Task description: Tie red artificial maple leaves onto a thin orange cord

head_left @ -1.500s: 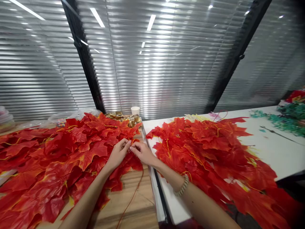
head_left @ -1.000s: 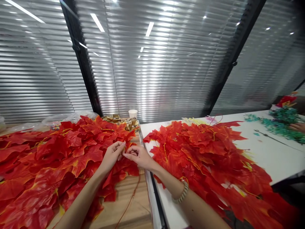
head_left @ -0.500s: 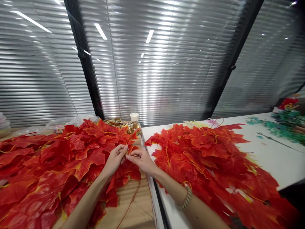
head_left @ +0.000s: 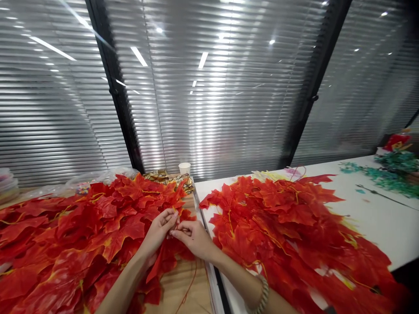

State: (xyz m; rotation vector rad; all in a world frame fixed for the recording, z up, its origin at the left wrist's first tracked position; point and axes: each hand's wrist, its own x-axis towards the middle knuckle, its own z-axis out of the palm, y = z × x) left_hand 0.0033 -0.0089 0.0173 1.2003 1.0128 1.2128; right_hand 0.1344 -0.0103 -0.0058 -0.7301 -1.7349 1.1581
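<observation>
Over the seam between two tables, my left hand (head_left: 159,230) and my right hand (head_left: 195,240) meet with fingertips pinched close together. Thin red cord (head_left: 190,283) runs from under my right hand down across the wooden tabletop. My left fingers pinch at the stem end of a red artificial maple leaf, while the right ones pinch the cord; the exact grip is partly hidden by the fingers. A large heap of red-orange artificial maple leaves (head_left: 81,231) with yellow stems spreads under and left of my left hand. Another leaf heap (head_left: 278,218) lies right of my right hand.
Behind the hands stand a white paper cup (head_left: 184,168) and gold wrappers (head_left: 179,179). Clear plastic bags (head_left: 114,175) and stacked tubs (head_left: 7,185) sit at the back left. Teal foliage (head_left: 397,168) lies on the white table (head_left: 369,218) at right. Blinds (head_left: 209,109) rise behind.
The view has tilted up slightly, so the hands and tables sit lower in the picture. My fingers stay pinched together, with the right hand's knuckles turned a little more upward.
</observation>
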